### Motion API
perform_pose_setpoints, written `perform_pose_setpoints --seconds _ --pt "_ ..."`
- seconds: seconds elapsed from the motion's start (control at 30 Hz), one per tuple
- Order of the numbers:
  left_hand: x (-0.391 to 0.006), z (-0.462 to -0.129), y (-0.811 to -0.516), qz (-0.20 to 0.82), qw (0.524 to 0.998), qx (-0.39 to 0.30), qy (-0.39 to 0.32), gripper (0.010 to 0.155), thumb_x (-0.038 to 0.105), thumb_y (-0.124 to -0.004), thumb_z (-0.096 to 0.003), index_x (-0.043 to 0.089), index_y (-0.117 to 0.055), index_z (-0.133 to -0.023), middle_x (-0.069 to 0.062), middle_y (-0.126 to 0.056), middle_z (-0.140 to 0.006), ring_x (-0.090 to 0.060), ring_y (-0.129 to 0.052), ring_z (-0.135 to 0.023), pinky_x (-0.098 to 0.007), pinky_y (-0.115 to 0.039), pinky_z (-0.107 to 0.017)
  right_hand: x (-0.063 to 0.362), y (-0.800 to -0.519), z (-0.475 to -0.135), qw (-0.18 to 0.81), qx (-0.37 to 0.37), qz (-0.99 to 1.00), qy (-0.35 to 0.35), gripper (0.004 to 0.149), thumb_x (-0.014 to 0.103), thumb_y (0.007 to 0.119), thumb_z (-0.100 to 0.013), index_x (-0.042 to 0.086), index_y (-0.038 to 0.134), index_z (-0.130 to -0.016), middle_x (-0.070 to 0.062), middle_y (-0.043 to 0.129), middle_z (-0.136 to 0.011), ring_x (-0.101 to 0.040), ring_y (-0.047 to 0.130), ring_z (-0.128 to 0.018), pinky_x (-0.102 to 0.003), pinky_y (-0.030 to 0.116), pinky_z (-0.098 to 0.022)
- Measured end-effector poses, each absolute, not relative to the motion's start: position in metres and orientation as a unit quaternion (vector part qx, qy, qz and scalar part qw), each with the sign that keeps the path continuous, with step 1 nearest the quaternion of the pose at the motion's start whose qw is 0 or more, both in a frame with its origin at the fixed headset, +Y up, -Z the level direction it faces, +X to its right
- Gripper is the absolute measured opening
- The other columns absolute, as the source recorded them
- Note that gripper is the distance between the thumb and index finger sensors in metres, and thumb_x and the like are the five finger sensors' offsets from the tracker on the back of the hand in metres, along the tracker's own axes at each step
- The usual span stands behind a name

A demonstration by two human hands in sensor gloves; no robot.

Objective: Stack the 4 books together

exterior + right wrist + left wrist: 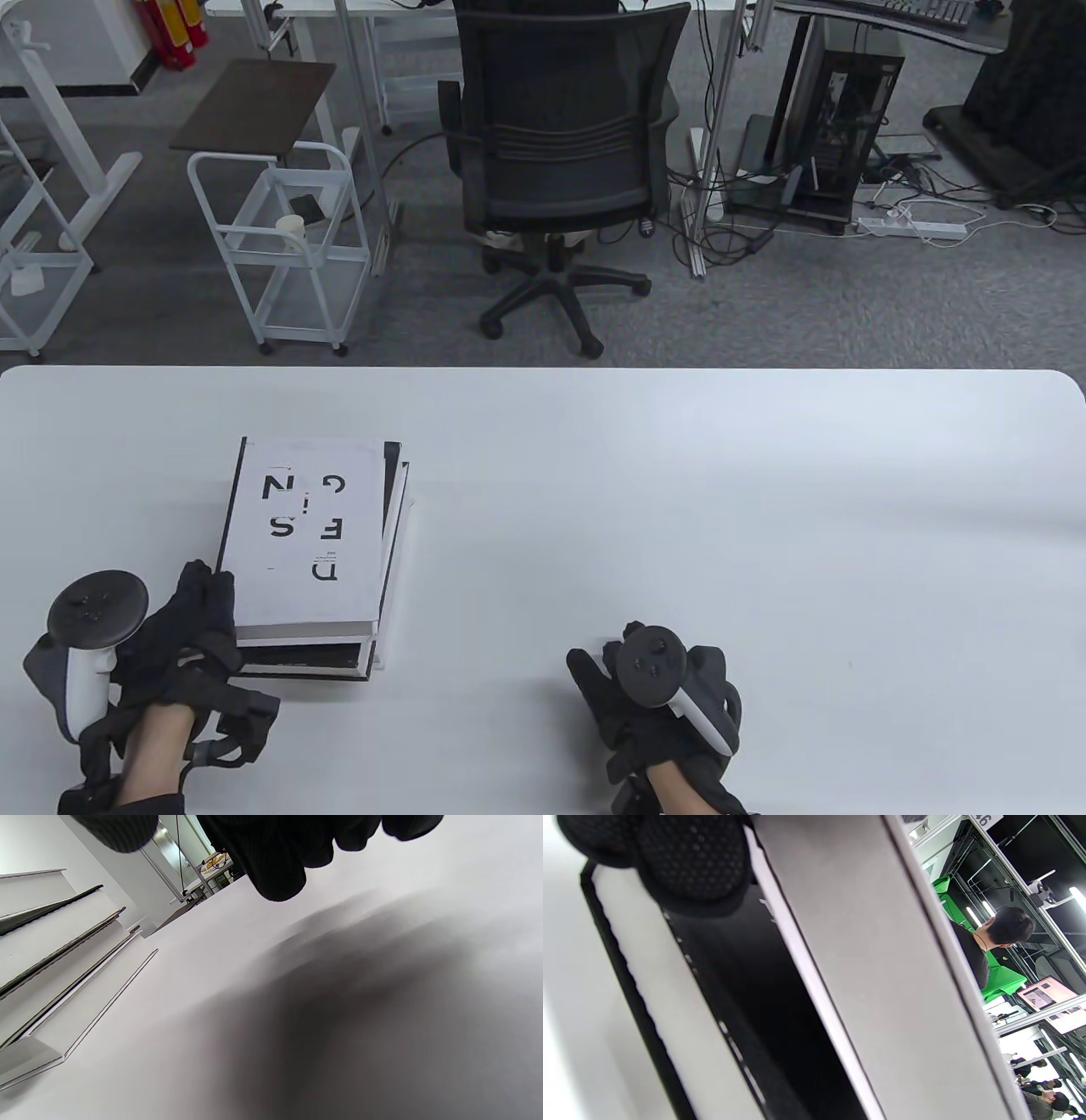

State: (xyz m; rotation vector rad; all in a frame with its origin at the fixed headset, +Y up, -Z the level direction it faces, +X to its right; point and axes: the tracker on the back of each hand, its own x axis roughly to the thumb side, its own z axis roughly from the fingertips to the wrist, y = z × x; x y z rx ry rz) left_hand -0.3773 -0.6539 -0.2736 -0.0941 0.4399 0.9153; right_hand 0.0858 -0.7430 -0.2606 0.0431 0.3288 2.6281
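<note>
Table view shows the books [310, 552] piled in one stack on the left part of the white table [679, 509], near the front edge. The top book [301, 526] is white with scattered black letters; beneath it the edges of lower books stick out slightly at the right and near sides, the lowest with a dark cover.

The left hand [182, 645] sits at the near left corner of the stack, its fingers [208, 586] laid against the edge of the top books. Left wrist view shows fingertips [691, 861] pressed on the stack's side, over a dark cover and pale page edges. Whether the hand grips the stack or only touches it, I cannot tell.

The right hand [653, 696] rests on the table near the front edge, well apart from the stack on its right, fingers curled loosely and holding nothing. Right wrist view shows its fingers [275, 857] hanging just above bare table, with the stepped stack at the left.

Beyond the table stand an office chair [560, 161] and a white cart [280, 238].
</note>
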Motion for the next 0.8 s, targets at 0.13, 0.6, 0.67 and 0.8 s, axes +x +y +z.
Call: perform_pose_setpoints --seconds 0.13,0.6,0.67,0.8 --pt "-0.382 -0.274 -0.658 0.445 0.868 -0.043 0.217 0.066 0.044 -0.056 -0.0532 0.010 -0.043 -0.109 -0.021 -0.072 -0.093 -0.035 -0.097 -0.049 -0.059 -0.075 -0.047 0.086 -0.743 -0.261 0.244 0.014 0.962 0.121 0.077 0.060 0.051 -0.063 -0.003 0.069 -0.104 -0.029 0.051 -0.112 -0.056 0.046 -0.100 -0.064 0.054 -0.073" --pt "-0.399 -0.262 -0.660 0.455 0.856 -0.053 0.239 0.067 0.043 -0.058 -0.0531 0.010 -0.041 -0.109 -0.023 -0.064 -0.099 -0.038 -0.095 -0.053 -0.061 -0.073 -0.048 0.085 -0.743 -0.261 0.233 0.018 0.965 0.120 0.076 0.060 0.052 -0.063 -0.002 0.069 -0.104 -0.029 0.052 -0.112 -0.056 0.047 -0.099 -0.064 0.055 -0.072" --pt "-0.404 -0.260 -0.660 0.462 0.852 -0.051 0.239 0.069 0.046 -0.061 -0.0524 0.009 -0.044 -0.108 -0.024 -0.064 -0.099 -0.038 -0.095 -0.054 -0.061 -0.073 -0.048 0.084 -0.742 -0.260 0.229 0.022 0.966 0.118 0.076 0.060 0.052 -0.063 -0.002 0.069 -0.104 -0.030 0.052 -0.112 -0.057 0.048 -0.099 -0.064 0.056 -0.072" --pt "-0.418 -0.255 -0.659 0.502 0.832 -0.042 0.231 0.079 0.056 -0.064 -0.0491 0.009 -0.043 -0.108 -0.026 -0.065 -0.097 -0.035 -0.095 -0.045 -0.060 -0.074 -0.043 0.082 -0.740 -0.259 0.222 0.029 0.968 0.111 0.076 0.060 0.052 -0.063 -0.002 0.069 -0.103 -0.029 0.053 -0.112 -0.056 0.049 -0.099 -0.064 0.056 -0.072"
